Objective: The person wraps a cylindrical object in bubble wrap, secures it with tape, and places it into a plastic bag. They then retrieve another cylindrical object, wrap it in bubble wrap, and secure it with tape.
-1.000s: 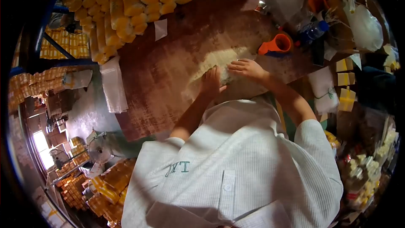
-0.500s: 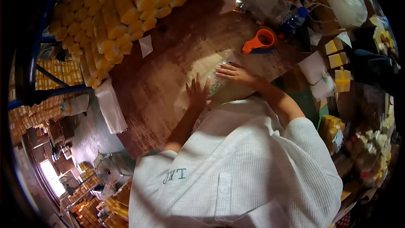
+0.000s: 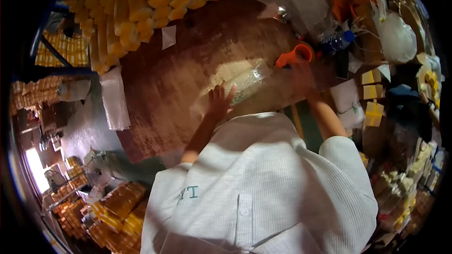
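A clear plastic-wrapped bundle (image 3: 247,84) with greenish bits showing through lies slantwise on the reddish-brown tabletop (image 3: 174,89). My left hand (image 3: 220,99) rests at its lower left end, fingers spread. My right hand (image 3: 303,77) is smeared by motion, away from the bundle and close to an orange tape dispenser (image 3: 301,52). Whether its fingers touch the dispenser cannot be made out.
Yellowish wrapped rolls (image 3: 136,9) are stacked along the far left. A blue-capped bottle (image 3: 336,41) and a white plastic bag (image 3: 398,37) are at the right. Bubble wrap (image 3: 113,99) hangs over the left edge. Small boxes (image 3: 374,113) stand right.
My right hand has left the bundle and moved right, up to the orange dispenser. My left hand stays on the bundle's near end. The view has shifted slightly.
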A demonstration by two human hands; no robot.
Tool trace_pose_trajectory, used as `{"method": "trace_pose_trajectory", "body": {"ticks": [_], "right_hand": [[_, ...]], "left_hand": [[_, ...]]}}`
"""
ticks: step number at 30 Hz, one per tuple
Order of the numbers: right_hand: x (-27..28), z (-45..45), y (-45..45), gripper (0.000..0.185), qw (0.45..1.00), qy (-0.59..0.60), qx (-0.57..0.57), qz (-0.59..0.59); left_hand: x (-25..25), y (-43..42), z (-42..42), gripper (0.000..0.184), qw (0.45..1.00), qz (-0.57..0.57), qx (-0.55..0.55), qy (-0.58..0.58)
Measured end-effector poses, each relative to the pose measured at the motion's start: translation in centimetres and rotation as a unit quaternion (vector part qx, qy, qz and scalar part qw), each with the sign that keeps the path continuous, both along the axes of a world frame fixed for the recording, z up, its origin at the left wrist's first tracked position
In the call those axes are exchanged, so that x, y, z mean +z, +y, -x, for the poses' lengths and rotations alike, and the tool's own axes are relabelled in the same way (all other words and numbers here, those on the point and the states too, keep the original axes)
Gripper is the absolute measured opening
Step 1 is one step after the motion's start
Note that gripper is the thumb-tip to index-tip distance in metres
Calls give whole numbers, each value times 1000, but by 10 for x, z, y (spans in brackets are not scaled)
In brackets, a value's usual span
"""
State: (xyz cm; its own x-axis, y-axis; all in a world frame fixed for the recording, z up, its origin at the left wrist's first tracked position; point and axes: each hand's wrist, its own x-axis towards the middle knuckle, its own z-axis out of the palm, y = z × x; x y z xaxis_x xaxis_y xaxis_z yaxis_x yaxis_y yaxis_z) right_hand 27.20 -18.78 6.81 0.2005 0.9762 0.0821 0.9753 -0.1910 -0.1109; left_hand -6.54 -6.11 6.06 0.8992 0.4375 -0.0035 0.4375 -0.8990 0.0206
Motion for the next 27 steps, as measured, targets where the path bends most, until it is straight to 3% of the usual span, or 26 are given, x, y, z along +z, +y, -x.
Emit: {"method": "trace_pose_trajectory", "body": {"ticks": [2,4,7,10,13,14,16,17,19,22,23,26,27], "right_hand": [[-8,-27,-6,52,996,-32,-76,-20],[-10,-51,-7,58,998,-24,-60,6],[-43,-79,1,55,988,-116,46,89],[-26,-70,17,46,984,-22,-16,176],[4,-50,23,39,987,108,-106,62],[17,-47,21,41,950,271,-152,15],[34,-40,11,45,790,566,-220,-86],[38,-36,9,46,671,683,-246,-151],[43,-23,7,50,376,841,-248,-299],[74,3,-4,54,393,877,-84,-263],[71,5,-5,53,359,903,-21,-235],[82,31,-10,53,479,853,-63,-197],[83,33,-5,51,457,869,-89,-165]], "left_hand": [[1,0,-1,98,1000,2,1,12],[3,3,0,97,1000,3,-4,-1],[5,4,0,94,999,21,-10,-47],[8,6,-1,90,998,43,2,-54],[10,12,-4,89,999,15,36,-33],[5,10,-7,88,997,4,68,-28],[4,6,-16,86,991,-6,128,-29],[8,6,-20,85,987,-6,154,-34],[8,7,-24,80,983,-9,181,-31],[9,5,-25,79,983,-11,185,1],[3,5,-23,79,985,-21,171,-20],[1,7,-20,80,987,-17,161,-14],[-1,7,-19,80,987,-21,158,-17]]}}
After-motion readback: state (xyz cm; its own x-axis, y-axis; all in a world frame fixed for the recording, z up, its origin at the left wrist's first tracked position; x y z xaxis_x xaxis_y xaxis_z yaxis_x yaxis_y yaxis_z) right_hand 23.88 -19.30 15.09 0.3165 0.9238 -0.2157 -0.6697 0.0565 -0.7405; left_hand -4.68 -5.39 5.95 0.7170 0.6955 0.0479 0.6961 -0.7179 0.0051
